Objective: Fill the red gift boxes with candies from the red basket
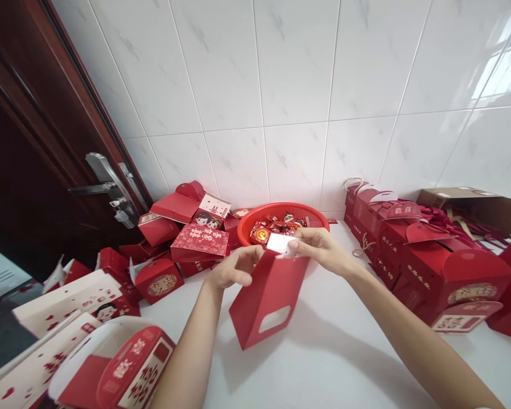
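A red paper gift box (276, 289) with an oval cut-out is tilted above the white table, its narrow top toward the wall. My right hand (317, 247) pinches the white inner flap (279, 243) at that top, thumb in front. My left hand (234, 268) is at the upper left edge of the box, its fingers curled around the top corner and the thumb against the side. The fingertips there are partly hidden. Just behind both hands stands a red plastic basket (241, 230) of small wrapped sweets (289, 224).
Folded and half-folded red boxes (200, 241) pile up on the left, with a handled box (119, 369) near my left forearm. Finished-looking boxes (443, 267) line the right, beside an open cardboard carton (477, 199). A tiled wall (298, 165) bounds the back; a dark door (46, 113) stands left.
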`<state>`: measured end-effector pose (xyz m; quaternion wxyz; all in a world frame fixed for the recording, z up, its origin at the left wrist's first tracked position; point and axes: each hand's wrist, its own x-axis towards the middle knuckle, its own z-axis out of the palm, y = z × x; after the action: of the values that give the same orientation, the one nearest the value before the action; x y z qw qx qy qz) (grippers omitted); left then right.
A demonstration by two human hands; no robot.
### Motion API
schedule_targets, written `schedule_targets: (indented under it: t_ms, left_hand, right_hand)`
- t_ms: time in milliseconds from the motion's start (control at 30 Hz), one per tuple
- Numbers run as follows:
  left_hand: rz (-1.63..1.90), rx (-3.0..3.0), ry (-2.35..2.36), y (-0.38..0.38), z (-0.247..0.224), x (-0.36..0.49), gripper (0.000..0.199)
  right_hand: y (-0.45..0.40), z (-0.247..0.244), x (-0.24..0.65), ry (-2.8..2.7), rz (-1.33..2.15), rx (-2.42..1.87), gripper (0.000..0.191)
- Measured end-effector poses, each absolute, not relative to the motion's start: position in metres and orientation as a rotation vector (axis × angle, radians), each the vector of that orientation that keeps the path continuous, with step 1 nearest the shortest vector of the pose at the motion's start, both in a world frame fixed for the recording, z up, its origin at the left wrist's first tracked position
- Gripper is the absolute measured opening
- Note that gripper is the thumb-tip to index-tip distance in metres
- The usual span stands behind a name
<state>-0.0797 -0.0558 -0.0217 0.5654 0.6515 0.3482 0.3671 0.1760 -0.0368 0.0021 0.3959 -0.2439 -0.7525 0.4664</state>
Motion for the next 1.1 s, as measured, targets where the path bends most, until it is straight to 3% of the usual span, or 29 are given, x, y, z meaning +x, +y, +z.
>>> schedule_targets:
  t_ms: [167, 300, 467, 633, 733, 900, 1000, 1100]
  left_hand:
    - [1.156, 1.471, 0.922, -0.033, -0.016, -0.076, 0.033]
    - [1.267, 1.548, 1.155, -0.005, -0.008, -0.074, 0.029]
    - [0.987, 1.761, 1.482, 0.042, -0.011, -0.066, 0.025]
    - [0.417, 1.88, 1.56, 0.073, -0.02, -0.051, 0.018]
    - [0.099, 1.966, 1.6, 0.082, -0.024, -0.038, 0.039]
    - [-0.169, 2.07, 1.661, 0.087, -0.028, -0.015, 0.102]
    - [-0.297, 2.132, 1.633, 0.088, -0.035, -0.006, 0.112]
    - [-0.383, 2.216, 1.607, 0.092, -0.046, -0.002, 0.11]
  right_hand:
    - [-0.034, 0.017, 0.195, -2.003, 0.92, -0.818, 0.05]
    - [-0.027, 0.017, 0.214, -2.139, 0.792, -0.925, 0.053]
    - [-0.018, 0.011, 0.231, -2.295, 0.959, -0.953, 0.048]
    - [-0.011, 0.021, 0.242, -2.382, 1.036, -0.84, 0.048]
    - [0.005, 0.019, 0.239, -2.176, 1.154, -0.857, 0.053]
    - [0.055, -0.009, 0.211, -1.909, 1.105, -0.939, 0.049]
    - [0.083, -0.027, 0.189, -1.847, 1.008, -1.009, 0.033]
    - [0.102, -0.042, 0.174, -1.839, 0.947, -1.071, 0.017]
